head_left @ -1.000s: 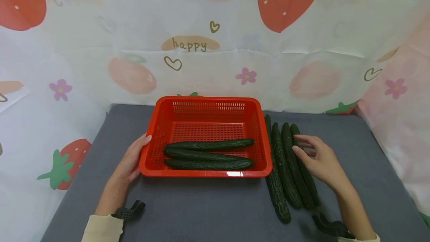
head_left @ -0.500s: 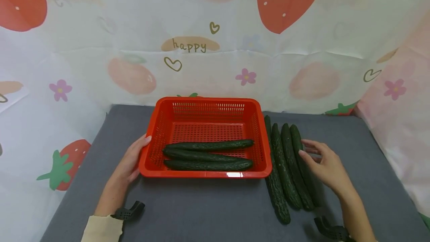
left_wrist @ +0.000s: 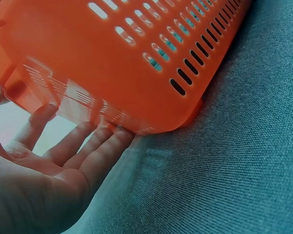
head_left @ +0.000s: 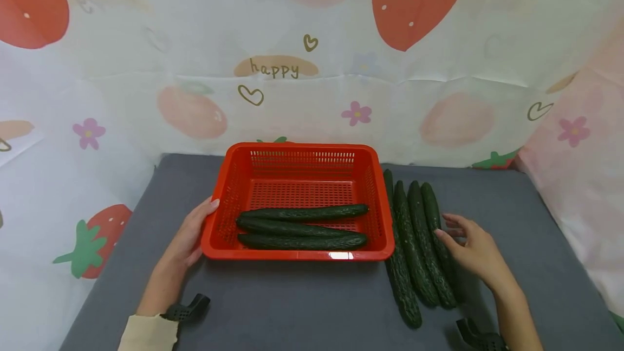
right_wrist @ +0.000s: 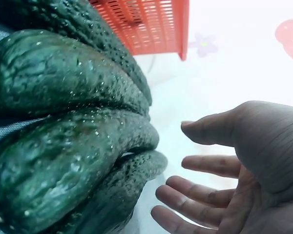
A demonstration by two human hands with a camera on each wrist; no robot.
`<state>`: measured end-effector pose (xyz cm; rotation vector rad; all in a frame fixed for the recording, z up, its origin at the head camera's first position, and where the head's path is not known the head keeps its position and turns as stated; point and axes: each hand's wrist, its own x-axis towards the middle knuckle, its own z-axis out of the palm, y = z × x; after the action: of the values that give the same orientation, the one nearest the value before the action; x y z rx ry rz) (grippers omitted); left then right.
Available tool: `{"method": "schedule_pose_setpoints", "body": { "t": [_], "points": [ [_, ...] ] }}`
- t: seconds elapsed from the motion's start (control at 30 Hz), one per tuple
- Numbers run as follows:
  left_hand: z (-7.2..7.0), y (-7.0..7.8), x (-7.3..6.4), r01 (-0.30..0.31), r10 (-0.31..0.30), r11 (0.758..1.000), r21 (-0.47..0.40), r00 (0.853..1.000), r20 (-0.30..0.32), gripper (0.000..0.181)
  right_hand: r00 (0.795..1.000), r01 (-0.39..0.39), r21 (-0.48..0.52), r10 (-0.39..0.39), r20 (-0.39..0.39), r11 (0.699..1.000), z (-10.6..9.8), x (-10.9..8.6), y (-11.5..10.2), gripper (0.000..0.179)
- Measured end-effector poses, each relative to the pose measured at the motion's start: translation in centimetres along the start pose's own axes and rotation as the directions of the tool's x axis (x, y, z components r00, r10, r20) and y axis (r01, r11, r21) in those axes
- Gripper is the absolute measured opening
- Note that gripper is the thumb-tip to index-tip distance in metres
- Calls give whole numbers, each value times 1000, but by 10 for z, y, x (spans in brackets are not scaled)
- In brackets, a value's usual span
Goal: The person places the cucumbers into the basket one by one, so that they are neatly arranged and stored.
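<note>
A red perforated plastic basket (head_left: 297, 254) rests on the grey cloth with three dark green cucumbers (head_left: 302, 241) lying crosswise in its near half. My left hand (head_left: 192, 232) holds the basket's left side, thumb at the rim; the left wrist view shows the fingers (left_wrist: 105, 153) against the outer wall. Several more cucumbers (head_left: 416, 248) lie side by side along the basket's right side. Just right of them hovers my right hand (head_left: 475, 248), fingers loosely bent. In the right wrist view a gap separates this hand (right_wrist: 234, 180) from the cucumbers (right_wrist: 63, 73), and it holds nothing.
Grey cloth (head_left: 292, 307) covers the table. Behind it and at both sides hangs a pale curtain (head_left: 292, 112) printed with strawberries and flowers. A black strap-like device (head_left: 187, 307) sits on the left wrist, another (head_left: 480, 335) on the right.
My right hand has drawn away from the rightmost cucumber, to the right and towards me. The left hand, basket and cucumbers have kept their places; the head view tilts very slightly.
</note>
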<state>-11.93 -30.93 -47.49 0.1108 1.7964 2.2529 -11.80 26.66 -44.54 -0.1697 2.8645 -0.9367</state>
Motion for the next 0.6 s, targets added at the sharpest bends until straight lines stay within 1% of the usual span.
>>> {"method": "schedule_pose_setpoints", "body": {
  "t": [0.37, 0.6],
  "points": [
    [1, 1, -3, 3, -3, 1000, 1, 1000, -2, 43, 997, -33, -29, 35, 66, 999, 6, 2, 6, 65],
    [-1, -1, -1, -29, 29, 999, -20, 999, 35, 40, 996, -49, -49, 53, 71, 998, 8, 3, 10, 65]
  ]
}}
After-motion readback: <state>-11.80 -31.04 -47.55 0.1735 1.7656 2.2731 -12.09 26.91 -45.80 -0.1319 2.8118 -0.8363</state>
